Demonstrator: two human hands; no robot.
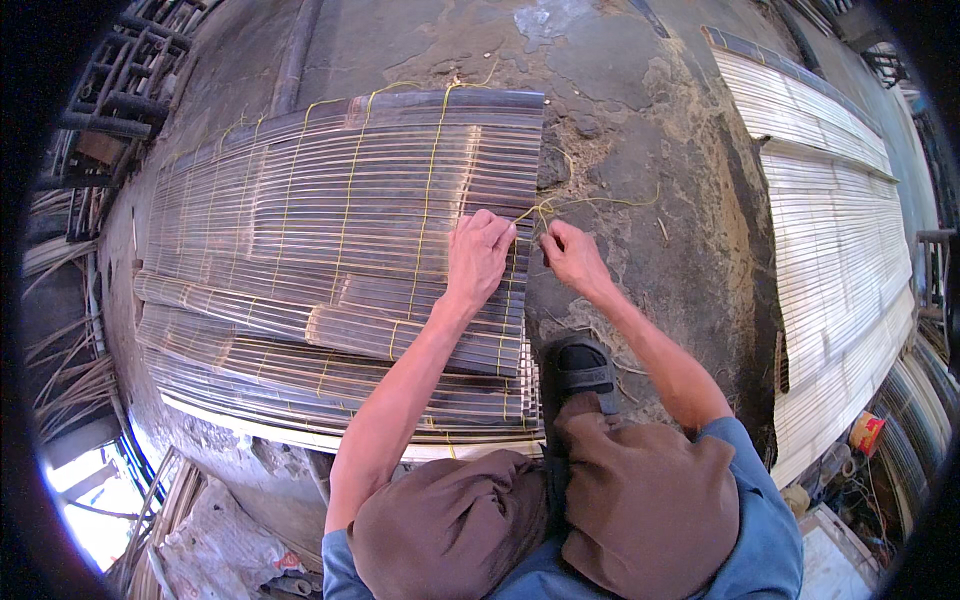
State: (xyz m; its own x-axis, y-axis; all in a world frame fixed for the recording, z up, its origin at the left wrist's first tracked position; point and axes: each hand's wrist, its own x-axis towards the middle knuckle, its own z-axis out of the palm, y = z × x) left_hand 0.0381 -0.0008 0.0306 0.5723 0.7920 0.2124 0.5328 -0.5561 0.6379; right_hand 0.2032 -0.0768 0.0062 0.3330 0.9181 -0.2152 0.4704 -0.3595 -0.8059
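Observation:
A bamboo slat mat (390, 210), dark and laced with yellow cord in several rows, lies flat on the left. At its right edge my left hand (481, 254) is closed in a pinch on the yellow string (600, 201), its wrist over the slats. Just right of that edge, my right hand (572, 254) pinches the string too, with its fingers curled. Between the two hands the string crosses in a loose loop or knot, and a free end trails to the right over the floor. The fingertips partly hide the string.
Further slat layers (250, 365) lie under the mat's near side. A pale slat mat (835, 240) stretches along the right. My sandalled foot (582, 370) is close below my hands. A crumpled sack (220, 540) lies at lower left, and bamboo strips (70, 350) pile at far left.

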